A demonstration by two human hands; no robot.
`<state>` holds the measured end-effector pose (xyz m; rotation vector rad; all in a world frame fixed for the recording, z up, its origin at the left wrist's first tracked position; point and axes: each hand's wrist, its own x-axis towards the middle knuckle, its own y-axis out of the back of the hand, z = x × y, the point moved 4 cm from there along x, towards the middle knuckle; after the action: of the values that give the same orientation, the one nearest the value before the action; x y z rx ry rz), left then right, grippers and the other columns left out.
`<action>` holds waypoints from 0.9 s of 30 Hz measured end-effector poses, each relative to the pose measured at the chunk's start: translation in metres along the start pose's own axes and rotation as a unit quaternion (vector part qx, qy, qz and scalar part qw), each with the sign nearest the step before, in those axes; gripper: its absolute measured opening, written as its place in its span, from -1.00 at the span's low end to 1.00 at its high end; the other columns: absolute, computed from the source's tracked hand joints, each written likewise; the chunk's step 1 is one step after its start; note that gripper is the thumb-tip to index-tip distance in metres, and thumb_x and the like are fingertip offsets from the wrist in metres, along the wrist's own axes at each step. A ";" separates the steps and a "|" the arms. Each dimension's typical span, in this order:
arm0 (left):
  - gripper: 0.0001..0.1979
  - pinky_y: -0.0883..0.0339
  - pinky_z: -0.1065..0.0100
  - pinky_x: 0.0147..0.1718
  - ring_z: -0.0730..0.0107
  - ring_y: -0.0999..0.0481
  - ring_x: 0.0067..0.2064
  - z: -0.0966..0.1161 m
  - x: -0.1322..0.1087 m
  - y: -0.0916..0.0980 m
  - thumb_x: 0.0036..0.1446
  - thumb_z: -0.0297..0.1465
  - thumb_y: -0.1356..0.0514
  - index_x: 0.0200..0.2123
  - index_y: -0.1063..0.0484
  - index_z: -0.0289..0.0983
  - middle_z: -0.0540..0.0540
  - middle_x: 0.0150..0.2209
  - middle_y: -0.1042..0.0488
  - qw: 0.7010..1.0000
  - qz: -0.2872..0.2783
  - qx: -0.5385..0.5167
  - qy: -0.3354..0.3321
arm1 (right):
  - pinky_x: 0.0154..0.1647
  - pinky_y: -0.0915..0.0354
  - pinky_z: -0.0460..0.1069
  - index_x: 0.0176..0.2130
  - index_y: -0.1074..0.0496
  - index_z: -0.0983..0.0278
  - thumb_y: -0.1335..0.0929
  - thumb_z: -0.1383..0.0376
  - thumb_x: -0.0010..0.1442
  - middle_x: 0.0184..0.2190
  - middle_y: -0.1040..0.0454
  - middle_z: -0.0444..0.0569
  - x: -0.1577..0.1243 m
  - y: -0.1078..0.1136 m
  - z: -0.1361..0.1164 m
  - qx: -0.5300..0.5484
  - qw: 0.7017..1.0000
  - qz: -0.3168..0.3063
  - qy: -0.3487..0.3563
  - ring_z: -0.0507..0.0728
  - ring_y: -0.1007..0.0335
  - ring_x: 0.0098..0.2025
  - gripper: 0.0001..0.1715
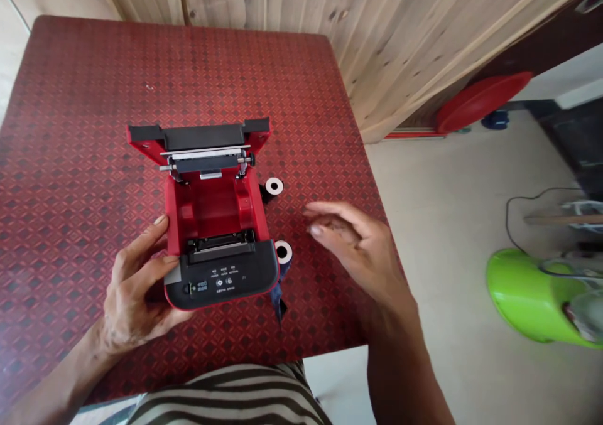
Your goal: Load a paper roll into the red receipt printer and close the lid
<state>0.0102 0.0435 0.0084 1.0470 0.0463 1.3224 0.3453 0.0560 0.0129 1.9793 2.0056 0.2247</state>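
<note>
A red and black receipt printer has its lid raised, showing a red paper bay and a black roller. Gripping the printer's left side is my left hand, thumb and fingers around its edge. My right hand hovers to the right of the printer, fingers curved and apart, with nothing seen in it. Between that hand and the printer lie two paper rolls: a far roll and a near roll, each showing a white end with a dark core. Dark film trails from the near roll; the printer partly hides both.
The printer and rolls are over a red patterned table, its right edge just beyond my right hand. A wooden plank wall stands behind. On the floor to the right are a green plastic stool or tub, a cable and a red basin.
</note>
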 end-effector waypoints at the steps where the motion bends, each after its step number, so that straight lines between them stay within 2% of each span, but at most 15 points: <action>1: -0.39 -0.67 0.02 0.11 -0.02 -0.57 0.25 0.000 -0.001 0.001 0.15 -0.13 -0.45 0.23 -0.44 -0.06 -0.21 0.44 -0.30 1.000 -0.001 0.001 -0.002 | -0.06 -0.55 0.07 0.04 -0.58 0.11 -0.49 0.16 0.30 -0.05 -0.67 -0.03 0.011 0.002 0.001 -0.014 1.000 0.019 0.006 0.14 -0.63 -0.12 -0.68; 3: -0.36 -0.66 0.04 0.11 -0.03 -0.56 0.27 -0.002 -0.003 0.002 0.15 -0.14 -0.45 0.26 -0.42 -0.05 -0.20 0.45 -0.29 1.000 -0.008 0.010 0.003 | -0.03 -0.54 0.12 0.03 -0.58 0.12 -0.48 0.17 0.30 -0.04 -0.67 -0.02 0.034 -0.001 0.006 -0.049 0.997 0.048 0.030 0.17 -0.62 -0.09 -0.70; 7: -0.30 -0.66 0.08 0.14 0.01 -0.50 0.34 0.001 -0.002 0.003 0.21 -0.15 -0.41 0.37 -0.32 -0.03 -0.16 0.48 -0.26 0.999 -0.012 0.026 -0.022 | -0.08 -0.53 0.15 0.24 -0.45 0.09 -0.52 0.15 0.22 0.13 -0.59 0.05 0.072 -0.022 0.015 -0.074 0.992 0.037 0.091 0.24 -0.57 0.03 -0.37; 10: -0.27 -0.68 0.08 0.10 0.02 -0.47 0.36 0.005 0.001 0.004 0.23 -0.19 -0.41 0.40 -0.26 -0.04 -0.14 0.50 -0.22 0.998 -0.013 0.023 -0.052 | -0.07 -0.51 0.17 0.21 -0.48 0.10 -0.50 0.15 0.26 0.11 -0.59 0.05 0.083 -0.032 0.010 -0.108 0.987 0.005 0.123 0.25 -0.56 0.03 -0.45; 13: -0.27 -0.69 0.06 0.08 -0.01 -0.48 0.35 0.006 0.003 0.004 0.23 -0.22 -0.41 0.40 -0.25 -0.06 -0.17 0.51 -0.20 0.998 -0.025 0.012 -0.048 | 0.13 -0.44 0.24 0.13 -0.53 0.13 -0.46 0.22 0.30 0.08 -0.61 0.05 0.082 -0.037 -0.003 -0.168 0.970 -0.038 0.170 0.27 -0.54 0.10 -0.60; 16: -0.27 -0.70 0.07 0.03 -0.02 -0.51 0.32 0.005 0.004 0.006 0.23 -0.22 -0.41 0.39 -0.24 -0.10 -0.23 0.48 -0.24 0.998 -0.021 0.013 -0.052 | 0.18 -0.40 0.27 0.07 -0.55 0.17 -0.43 0.28 0.33 0.03 -0.64 0.06 0.082 -0.043 -0.010 -0.202 0.958 -0.044 0.199 0.28 -0.53 0.09 -0.69; 19: -0.29 -0.71 0.07 -0.04 -0.05 -0.55 0.27 0.006 0.003 0.008 0.24 -0.17 -0.40 0.38 -0.26 -0.14 -0.29 0.46 -0.27 0.997 -0.014 0.033 -0.067 | 0.14 -0.42 0.23 0.00 -0.55 0.16 -0.39 0.33 0.33 -0.01 -0.65 0.03 0.082 -0.045 -0.008 -0.195 0.962 -0.039 0.186 0.25 -0.55 0.06 -0.75; 22: -0.33 -0.70 0.04 -0.09 -0.03 -0.59 0.21 0.006 0.003 0.009 0.28 -0.13 -0.36 0.36 -0.27 -0.16 -0.31 0.46 -0.26 0.995 -0.023 0.059 -0.074 | 0.16 -0.43 0.22 0.03 -0.54 0.17 -0.43 0.31 0.31 0.01 -0.64 0.03 0.075 -0.037 -0.015 -0.163 0.974 -0.004 0.159 0.25 -0.57 0.06 -0.72; 24: -0.39 -0.70 0.03 -0.08 0.00 -0.60 0.20 0.006 0.002 0.009 0.34 -0.11 -0.30 0.35 -0.26 -0.13 -0.28 0.47 -0.25 0.995 -0.030 0.064 -0.063 | 0.17 -0.44 0.22 0.06 -0.53 0.15 -0.45 0.27 0.31 0.03 -0.64 0.02 0.062 -0.024 -0.034 -0.141 0.980 0.026 0.140 0.25 -0.58 0.07 -0.68; 27: -0.45 -0.69 0.02 -0.06 0.01 -0.57 0.23 0.006 0.001 0.008 0.40 -0.11 -0.23 0.35 -0.24 -0.11 -0.27 0.46 -0.26 0.996 -0.030 0.055 -0.057 | 0.12 -0.50 0.19 0.09 -0.51 0.07 -0.46 0.19 0.34 0.01 -0.64 -0.03 0.033 -0.007 -0.079 -0.092 0.985 0.031 0.139 0.27 -0.59 0.06 -0.68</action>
<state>0.0079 0.0403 0.0176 1.2040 0.0642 1.2150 0.3126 0.0974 0.0810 1.9822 2.0006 0.7110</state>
